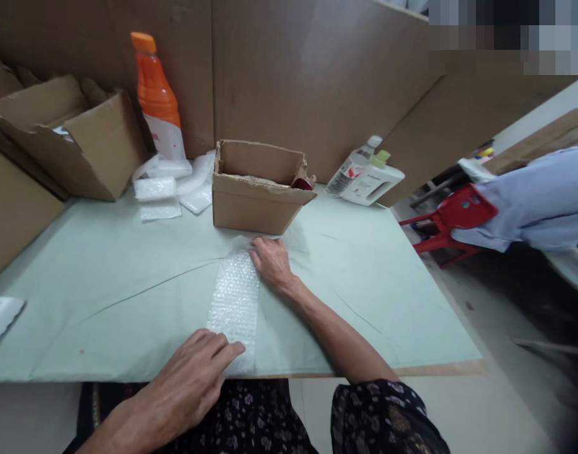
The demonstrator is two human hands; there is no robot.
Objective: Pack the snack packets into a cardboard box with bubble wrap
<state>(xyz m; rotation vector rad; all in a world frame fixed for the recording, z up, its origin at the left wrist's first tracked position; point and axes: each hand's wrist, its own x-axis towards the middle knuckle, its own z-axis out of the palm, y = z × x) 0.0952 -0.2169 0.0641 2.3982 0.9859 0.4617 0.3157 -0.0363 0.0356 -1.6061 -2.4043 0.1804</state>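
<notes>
A strip of clear bubble wrap point(234, 296) lies flat on the pale green table cover point(104, 290), running from near the table's front edge toward an open cardboard box point(255, 202). My left hand point(189, 378) rests on the strip's near end, fingers stretched flat. My right hand point(270, 261) presses on its far end, fingers curled down onto the wrap, just in front of the box. The box holds something pale and a dark red item at its right corner.
An orange bottle point(156, 94) and folded bubble wrap pieces point(168, 183) stand behind the box, left. A larger open carton point(75, 139) sits far left. White bottles point(369, 176) stand at the back right. A red stool point(449, 221) and another person's sleeve point(539, 202) are right.
</notes>
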